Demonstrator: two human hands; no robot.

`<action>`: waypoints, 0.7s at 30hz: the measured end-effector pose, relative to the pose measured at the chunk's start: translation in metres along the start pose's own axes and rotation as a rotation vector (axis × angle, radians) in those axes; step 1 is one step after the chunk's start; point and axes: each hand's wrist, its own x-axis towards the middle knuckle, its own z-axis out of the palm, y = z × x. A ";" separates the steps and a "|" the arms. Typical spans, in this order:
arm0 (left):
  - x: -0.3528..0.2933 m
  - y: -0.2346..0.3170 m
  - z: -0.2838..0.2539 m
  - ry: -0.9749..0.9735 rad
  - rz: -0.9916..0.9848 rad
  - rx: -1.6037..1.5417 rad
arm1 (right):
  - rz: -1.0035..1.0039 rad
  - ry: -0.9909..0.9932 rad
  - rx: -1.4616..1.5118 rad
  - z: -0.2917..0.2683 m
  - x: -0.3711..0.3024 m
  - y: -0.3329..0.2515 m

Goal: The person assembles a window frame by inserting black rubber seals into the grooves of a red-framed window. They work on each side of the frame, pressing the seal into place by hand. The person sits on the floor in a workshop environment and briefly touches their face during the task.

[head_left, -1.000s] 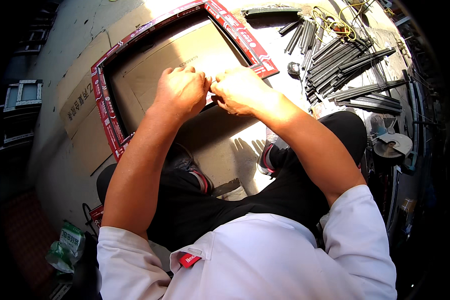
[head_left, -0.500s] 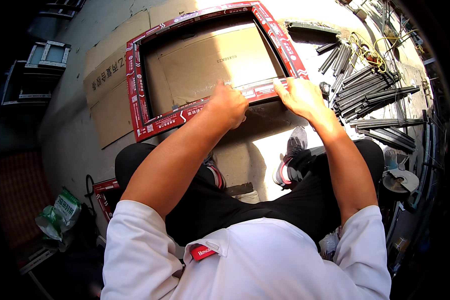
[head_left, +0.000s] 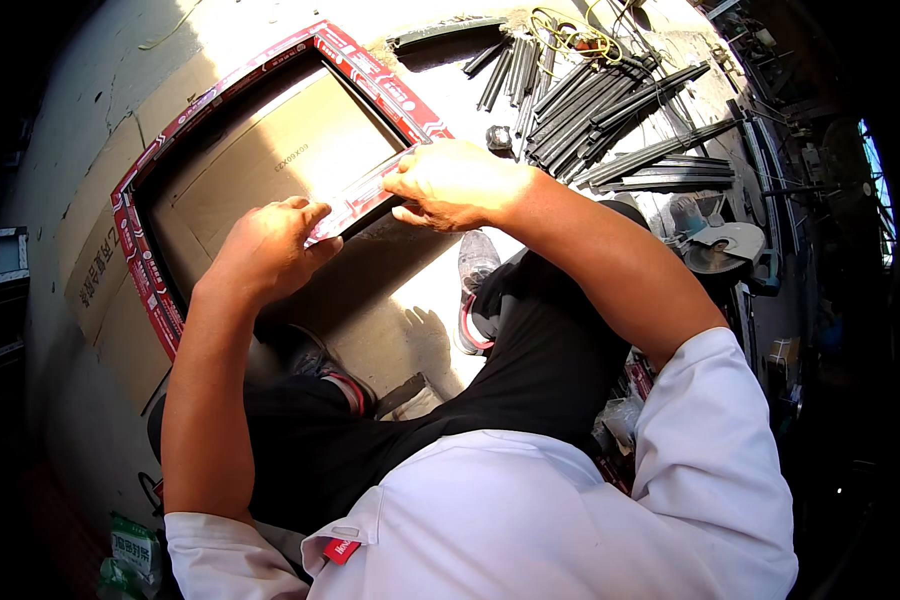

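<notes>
A rectangular frame (head_left: 385,92), wrapped in red film with white print, is in front of me, over flattened cardboard (head_left: 270,150). My left hand (head_left: 275,245) is closed on its near bar, the fingers bent over the sunlit top. Closer to the near right corner, my right hand (head_left: 460,185) grips the same bar, thumb on the near side and fingers over the top. Between the hands a short stretch of the bar shows, bright in the sun. The undersides of both grips are hidden.
Several dark strips (head_left: 610,105) lie piled on the floor at the right, with a yellow cable (head_left: 570,38) beyond them. A power tool with a round disc (head_left: 725,250) sits by my right knee. My shoe (head_left: 478,262) is below the near bar. A green plastic bag (head_left: 132,555) lies lower left.
The view has swung right, so the frame and floor items appear farther left. Both hands stay at the near bar; the left hand's fingers now bend over it more plainly.
</notes>
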 end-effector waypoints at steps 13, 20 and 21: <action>-0.009 0.017 -0.034 -0.042 -0.132 -0.071 | 0.072 -0.012 0.036 -0.008 -0.013 0.009; 0.003 0.032 -0.025 -0.018 -0.027 -0.034 | 0.026 -0.097 0.001 -0.002 0.005 -0.002; 0.004 0.034 -0.021 0.055 0.012 0.002 | 0.018 -0.096 -0.004 -0.003 0.007 -0.003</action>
